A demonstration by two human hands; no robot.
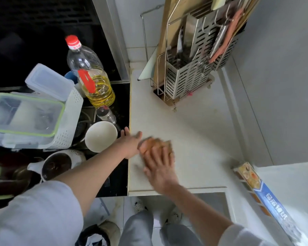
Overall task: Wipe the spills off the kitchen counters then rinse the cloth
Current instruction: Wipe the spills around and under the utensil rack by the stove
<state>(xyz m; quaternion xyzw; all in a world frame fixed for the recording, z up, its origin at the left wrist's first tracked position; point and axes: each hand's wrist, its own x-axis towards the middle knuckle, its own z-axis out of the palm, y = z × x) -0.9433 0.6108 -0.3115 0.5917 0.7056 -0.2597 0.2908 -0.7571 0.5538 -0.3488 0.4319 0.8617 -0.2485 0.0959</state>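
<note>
An orange cloth [150,142] lies on the white counter [194,132] near its left edge. My right hand [159,166] presses flat on the cloth with spread fingers and is blurred by motion. My left hand [131,142] rests flat at the counter's left edge, its fingers straight, touching the counter just left of the cloth and holding nothing. Most of the cloth is hidden under my right hand.
A steel knife and utensil rack [188,75] stands at the back of the counter. Left of the counter, on the black stove, are a white bowl [100,136], an oil bottle [91,75], a small shaker [106,114], stacked plastic containers [34,110] and a pot [57,164]. A foil box [260,189] lies at the right.
</note>
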